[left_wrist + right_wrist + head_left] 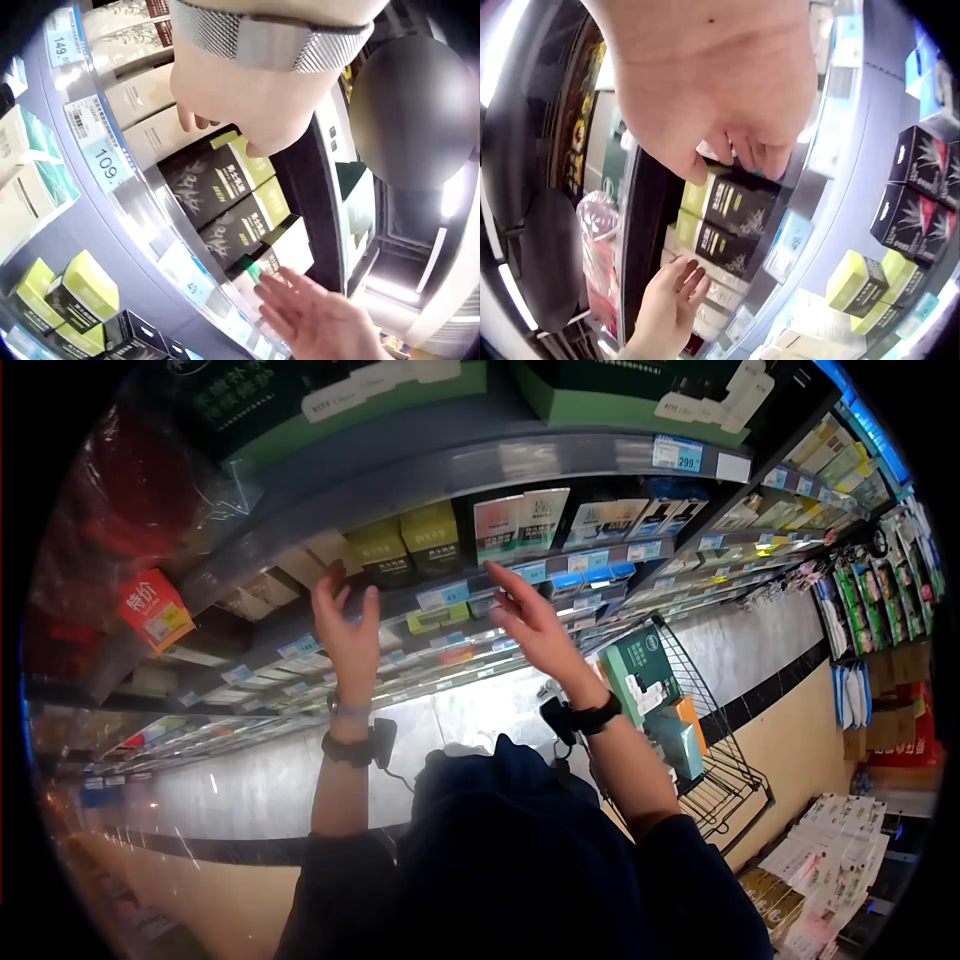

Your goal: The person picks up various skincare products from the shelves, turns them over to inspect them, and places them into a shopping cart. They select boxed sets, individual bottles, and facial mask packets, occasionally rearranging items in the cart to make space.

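Both hands are raised in front of a store shelf and hold nothing visible. The left hand (350, 635) has its fingers spread and slightly bent, nearest to the cream boxes (154, 116) and the black-and-green boxes (380, 550). Farther right, the right hand (535, 622) reaches with loosely extended fingers in front of the white-fronted boxes (520, 520). In the right wrist view, its fingertips overlap the shelf front beside the black-and-green boxes (739, 206). Two of these boxes, lettered "MEN", sit side by side between the hands in the left wrist view.
Price tags (442, 596) line the shelf edge. Large green boxes (640, 395) stand on the shelf above. A wire shopping cart (735, 800) to the right holds a green box (640, 665) and smaller boxes. A red promotion sign (155, 610) sticks out at left.
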`<state>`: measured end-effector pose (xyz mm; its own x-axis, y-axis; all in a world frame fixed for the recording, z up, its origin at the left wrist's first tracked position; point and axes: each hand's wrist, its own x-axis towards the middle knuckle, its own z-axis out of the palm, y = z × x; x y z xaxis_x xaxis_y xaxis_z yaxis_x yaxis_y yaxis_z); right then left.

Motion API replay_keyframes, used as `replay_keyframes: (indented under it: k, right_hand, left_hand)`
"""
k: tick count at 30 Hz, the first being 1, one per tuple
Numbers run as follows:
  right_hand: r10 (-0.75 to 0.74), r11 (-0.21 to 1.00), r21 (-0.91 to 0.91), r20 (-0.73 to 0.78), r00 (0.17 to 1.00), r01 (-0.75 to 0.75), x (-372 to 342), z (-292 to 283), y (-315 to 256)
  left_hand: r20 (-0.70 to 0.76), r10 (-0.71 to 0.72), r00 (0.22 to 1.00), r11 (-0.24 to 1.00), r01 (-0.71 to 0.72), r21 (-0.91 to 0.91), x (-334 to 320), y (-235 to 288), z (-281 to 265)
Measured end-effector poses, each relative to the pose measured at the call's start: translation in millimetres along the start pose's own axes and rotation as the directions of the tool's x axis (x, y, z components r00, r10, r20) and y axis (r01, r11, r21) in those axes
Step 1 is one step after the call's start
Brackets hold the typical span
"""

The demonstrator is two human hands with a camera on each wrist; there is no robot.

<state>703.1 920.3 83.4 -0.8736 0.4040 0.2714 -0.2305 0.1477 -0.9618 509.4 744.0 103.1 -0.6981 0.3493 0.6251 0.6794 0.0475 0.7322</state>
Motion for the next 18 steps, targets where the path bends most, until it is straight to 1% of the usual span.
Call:
replay_keyframes:
  k: [1,2,4,5,6,8,9,10,12,13,14,15,16,18]
  right_hand:
    - [-0.049,0.996,-0.075,-0.043,0.998,0.046,10,14,-4]
    - [-0.103,0.985,-0.15,-0.081,0.991,0.09,20,26,-8]
    - [-0.098,0.982,-0.176,-0.148,0.984,0.071,34,43,-3]
    - [-0.058,0.984,-0.176,-0.165,0.985,0.028,38,49,0]
    - [-0.065,0.983,-0.183,-0.158,0.985,0.035,42,54,2]
    - [-0.056,0.985,-0.17,-0.221,0.974,0.018,48,61,8]
    - [-0.098,0.98,-0.193,-0.23,0.968,0.054,52,63,7]
    - [-0.103,0.978,-0.2,-0.228,0.968,0.057,53,65,7]
    - [-0.076,0.971,-0.238,-0.292,0.953,0.005,53,68,4]
    - [-0.162,0.963,-0.255,-0.309,0.937,0.083,56,67,11]
    - [-0.161,0.963,-0.259,-0.309,0.937,0.08,55,64,13]
    - [-0.083,0.986,-0.164,-0.33,0.94,0.029,54,61,10]
    - [-0.002,0.998,-0.067,-0.345,0.939,-0.022,54,58,9]
    - [-0.009,0.997,-0.077,-0.351,0.936,-0.02,54,56,6]
  left_hand:
    - [0.005,-0.043,0.999,0.999,0.043,-0.002,2,-9,0]
    - [0.044,-0.035,0.998,0.998,0.032,0.061,4,-18,-1]
    - [0.168,-0.163,0.972,0.983,0.145,0.111,3,-32,1]
    - [0.187,-0.189,0.964,0.98,0.174,0.092,1,-39,3]
    - [0.22,-0.143,0.965,0.989,0.131,0.068,2,-28,1]
    - [0.195,-0.073,0.978,0.997,0.067,0.035,2,-23,3]
    - [0.189,-0.071,0.979,0.997,0.066,0.029,1,-27,2]
    - [0.199,-0.079,0.977,0.997,0.078,0.015,0,-31,3]
    - [0.208,-0.087,0.974,0.996,0.09,-0.005,-1,-34,4]
    - [0.21,-0.096,0.973,0.992,0.111,-0.06,-2,-32,4]
    - [0.212,-0.105,0.972,0.985,0.132,-0.116,-3,-32,4]
    - [0.22,-0.184,0.958,0.965,0.219,-0.145,-1,-32,2]
    - [0.223,-0.184,0.957,0.964,0.22,-0.149,2,-32,1]
    - [0.213,-0.158,0.964,0.971,0.191,-0.146,7,-31,0]
